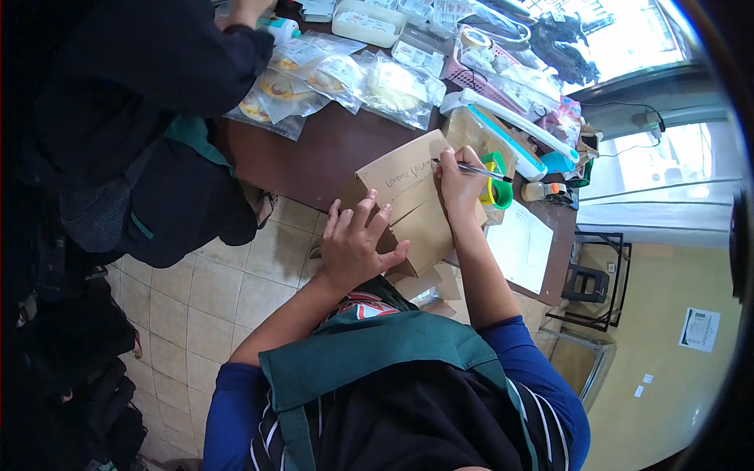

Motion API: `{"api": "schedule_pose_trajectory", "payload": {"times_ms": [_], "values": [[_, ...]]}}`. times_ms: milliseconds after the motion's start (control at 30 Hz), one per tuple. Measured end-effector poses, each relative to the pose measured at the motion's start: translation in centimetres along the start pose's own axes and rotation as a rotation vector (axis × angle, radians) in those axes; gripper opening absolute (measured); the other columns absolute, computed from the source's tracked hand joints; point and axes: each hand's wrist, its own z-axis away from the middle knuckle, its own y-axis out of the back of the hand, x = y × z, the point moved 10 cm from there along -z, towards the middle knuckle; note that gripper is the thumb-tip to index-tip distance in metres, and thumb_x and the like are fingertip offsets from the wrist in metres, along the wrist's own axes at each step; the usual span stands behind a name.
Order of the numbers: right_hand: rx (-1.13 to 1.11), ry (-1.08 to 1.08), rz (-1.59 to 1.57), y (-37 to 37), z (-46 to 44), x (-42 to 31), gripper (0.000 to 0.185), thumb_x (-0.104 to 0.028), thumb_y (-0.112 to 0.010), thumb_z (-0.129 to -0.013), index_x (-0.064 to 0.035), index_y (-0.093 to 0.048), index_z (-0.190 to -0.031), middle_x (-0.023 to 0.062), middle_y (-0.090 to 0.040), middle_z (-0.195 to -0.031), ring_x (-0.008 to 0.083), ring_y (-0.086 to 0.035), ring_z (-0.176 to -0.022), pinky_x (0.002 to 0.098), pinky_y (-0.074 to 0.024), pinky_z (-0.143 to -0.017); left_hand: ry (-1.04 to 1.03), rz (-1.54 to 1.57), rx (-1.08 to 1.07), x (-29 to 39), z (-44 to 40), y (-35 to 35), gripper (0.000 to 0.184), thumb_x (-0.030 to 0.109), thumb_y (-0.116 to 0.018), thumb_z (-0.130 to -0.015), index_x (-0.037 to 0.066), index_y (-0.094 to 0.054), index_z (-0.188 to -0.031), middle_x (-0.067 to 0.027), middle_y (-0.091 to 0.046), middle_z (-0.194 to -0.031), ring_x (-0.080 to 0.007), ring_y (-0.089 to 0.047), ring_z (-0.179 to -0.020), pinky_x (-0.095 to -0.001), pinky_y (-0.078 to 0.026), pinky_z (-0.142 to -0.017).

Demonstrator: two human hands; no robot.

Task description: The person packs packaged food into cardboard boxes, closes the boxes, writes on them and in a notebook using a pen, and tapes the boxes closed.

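Cardboard box (428, 216), at near edge of desk (302, 161), long axis running forward. Left hand (351, 245): fingers spread against its left side. Right hand (462, 187): clamped on pen (488, 173), nearer the lettering (408, 175), tip at last letters. Finish: plain brown, creased mid-face.
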Motion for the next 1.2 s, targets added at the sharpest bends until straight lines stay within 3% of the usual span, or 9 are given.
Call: {"api": "schedule_pose_trajectory", "payload": {"times_ms": [633,700,767,833,933,1200], "values": [[0.037,-0.024,-0.046,0.2,0.2,-0.8,0.033,-0.004,-0.058,-0.082,-0.0035,-0.037,-0.057,0.0006,-0.042,-0.049,0.0077,-0.050,-0.045,0.0223,-0.0377,-0.041,0.010,0.006,-0.003,-0.1,0.0,0.0,0.053,0.048,-0.068,-0.067,0.008,-0.062,-0.101,-0.0112,-0.053,-0.111,-0.0254,-0.059,-0.088,-0.0517,-0.043,-0.088],[0.064,0.078,0.158,0.8,0.1,-0.9,0.032,-0.004,-0.058,-0.082,-0.0035,-0.037,-0.057,0.0007,-0.042,-0.049,0.0077,-0.050,-0.045,0.0228,-0.0378,-0.041,0.008,0.005,-0.005,-0.1,-0.1,0.0,0.052,0.048,-0.068,-0.066,0.008,-0.062,-0.101,-0.0111,-0.053,-0.111,-0.0254,-0.059,-0.088,-0.0518,-0.043,-0.088],[0.074,0.024,0.083,0.6,0.3,-1.5,0.032,-0.004,-0.058,-0.081,-0.0034,-0.037,-0.057,0.0008,-0.042,-0.049,0.0077,-0.050,-0.045,0.0229,-0.0382,-0.041,0.006,0.006,-0.007,-0.1,-0.1,0.0,0.052,0.048,-0.068,-0.066,0.009,-0.062,-0.101,-0.0110,-0.053,-0.111,-0.0253,-0.059,-0.088,-0.0519,-0.043,-0.088],[0.083,-0.030,0.011,0.7,0.4,-1.1,0.032,-0.004,-0.057,-0.081,-0.0032,-0.037,-0.057,0.0009,-0.042,-0.049,0.0078,-0.050,-0.046,0.0231,-0.0387,-0.042,-0.008,-0.001,0.026,0.0,0.0,0.1,0.051,0.051,-0.064,-0.069,0.011,-0.063,-0.101,-0.0100,-0.054,-0.111,-0.0237,-0.057,-0.079,-0.0529,-0.044,-0.086],[0.029,-0.034,-0.030,0.2,0.2,-0.4,0.030,-0.006,-0.058,-0.083,-0.0047,-0.039,-0.059,0.0017,-0.046,-0.051,0.0081,-0.050,-0.045,0.0215,-0.0387,-0.043,0.003,-0.001,-0.002,0.0,-0.1,0.0,0.053,0.048,-0.067,-0.067,0.009,-0.062,-0.101,-0.0106,-0.053,-0.110,-0.0250,-0.059,-0.088,-0.0528,-0.043,-0.088],[0.034,0.058,0.114,0.6,-0.2,0.0,0.032,-0.005,-0.057,-0.083,-0.0044,-0.037,-0.059,0.0013,-0.044,-0.052,0.0076,-0.049,-0.045,0.0220,-0.0403,-0.042,0.004,-0.006,-0.003,0.0,0.0,-0.1,0.052,0.048,-0.068,-0.066,0.009,-0.062,-0.100,-0.0104,-0.054,-0.111,-0.0249,-0.059,-0.086,-0.0535,-0.043,-0.088]]}}
